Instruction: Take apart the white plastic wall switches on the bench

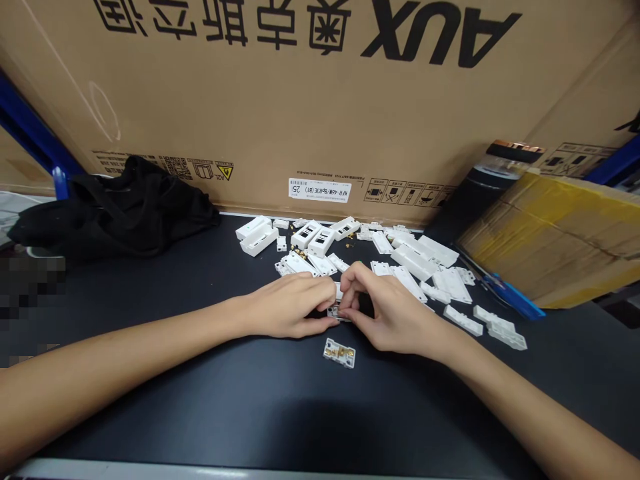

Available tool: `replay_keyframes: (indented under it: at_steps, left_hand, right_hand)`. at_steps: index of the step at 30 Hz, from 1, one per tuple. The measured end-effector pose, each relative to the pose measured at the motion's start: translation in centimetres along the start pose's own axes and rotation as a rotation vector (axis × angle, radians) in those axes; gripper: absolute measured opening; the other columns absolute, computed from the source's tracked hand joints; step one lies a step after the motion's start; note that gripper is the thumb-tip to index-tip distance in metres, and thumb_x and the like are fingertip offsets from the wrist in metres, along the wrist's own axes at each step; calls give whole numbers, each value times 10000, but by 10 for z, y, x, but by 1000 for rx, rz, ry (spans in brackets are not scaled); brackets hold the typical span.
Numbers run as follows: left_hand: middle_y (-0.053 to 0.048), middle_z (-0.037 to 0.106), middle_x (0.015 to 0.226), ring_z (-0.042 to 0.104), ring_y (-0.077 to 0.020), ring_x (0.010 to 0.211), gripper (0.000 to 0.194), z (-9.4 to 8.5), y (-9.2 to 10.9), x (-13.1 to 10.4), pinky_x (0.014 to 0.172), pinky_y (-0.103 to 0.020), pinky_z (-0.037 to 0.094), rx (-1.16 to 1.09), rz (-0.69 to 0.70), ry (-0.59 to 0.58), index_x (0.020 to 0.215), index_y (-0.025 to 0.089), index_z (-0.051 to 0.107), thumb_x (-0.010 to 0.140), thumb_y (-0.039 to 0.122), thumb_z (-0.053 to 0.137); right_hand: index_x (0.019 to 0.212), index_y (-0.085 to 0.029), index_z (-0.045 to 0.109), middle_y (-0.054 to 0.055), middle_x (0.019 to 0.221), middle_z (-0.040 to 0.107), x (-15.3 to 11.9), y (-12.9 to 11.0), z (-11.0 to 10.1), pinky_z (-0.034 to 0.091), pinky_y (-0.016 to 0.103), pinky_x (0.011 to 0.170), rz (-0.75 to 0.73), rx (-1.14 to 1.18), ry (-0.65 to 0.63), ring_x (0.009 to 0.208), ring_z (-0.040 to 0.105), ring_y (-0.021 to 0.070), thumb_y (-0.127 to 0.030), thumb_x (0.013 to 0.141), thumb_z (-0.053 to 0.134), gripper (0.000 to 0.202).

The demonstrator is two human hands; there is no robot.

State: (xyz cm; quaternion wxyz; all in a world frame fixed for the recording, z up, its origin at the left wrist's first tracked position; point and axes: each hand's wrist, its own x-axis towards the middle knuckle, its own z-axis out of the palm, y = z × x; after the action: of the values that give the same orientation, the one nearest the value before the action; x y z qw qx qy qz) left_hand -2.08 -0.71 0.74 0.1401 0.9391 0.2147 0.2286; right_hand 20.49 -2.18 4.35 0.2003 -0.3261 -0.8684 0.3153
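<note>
At the frame's centre, the left hand's (300,307) grip pinches a small white part (332,311), apparently to steady it. The right hand's (387,310) fingertips gather at its other side; whether they pinch anything is hidden. Just below lies a brass-fitted base (340,353), seemingly set apart. Beyond, upper middle, white housings (321,242) sit on the tabletop (200,407), presumably for easy reach.

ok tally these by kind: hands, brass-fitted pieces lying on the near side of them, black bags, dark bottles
Left hand and right hand: 2
Brass-fitted white piece: 1
Black bag: 1
Dark bottle: 1
Total: 5
</note>
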Motion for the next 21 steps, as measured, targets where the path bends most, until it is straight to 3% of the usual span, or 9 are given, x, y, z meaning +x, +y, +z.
replay_keyframes:
  at_steps: [12,16,21]
  left_hand:
    - [47,442,711,378,-120,621,338,-1,2,1,616,-272,341,-5,-3,7,799,222,298,959,322,579]
    - [50,442,721,367,-117,622,345,-1,1,1,630,-275,347,6,-9,3,797,223,288,956,316,580]
    - [49,450,715,393,-120,622,309,0,1,0,629,-275,358,12,-21,-9,798,221,329,958,343,565]
  right_hand:
    - [930,-229,401,-105,647,518,2,-6,3,307,216,519,-40,-91,26,528,439,68,44,756,556,359]
    - [903,-233,378,-125,579,443,3,-7,4,283,223,513,-37,-91,26,501,380,73,51,743,543,364]
    - [877,-236,374,-112,601,464,5,-7,7,293,226,526,-37,-90,49,524,379,82,44,729,530,353]
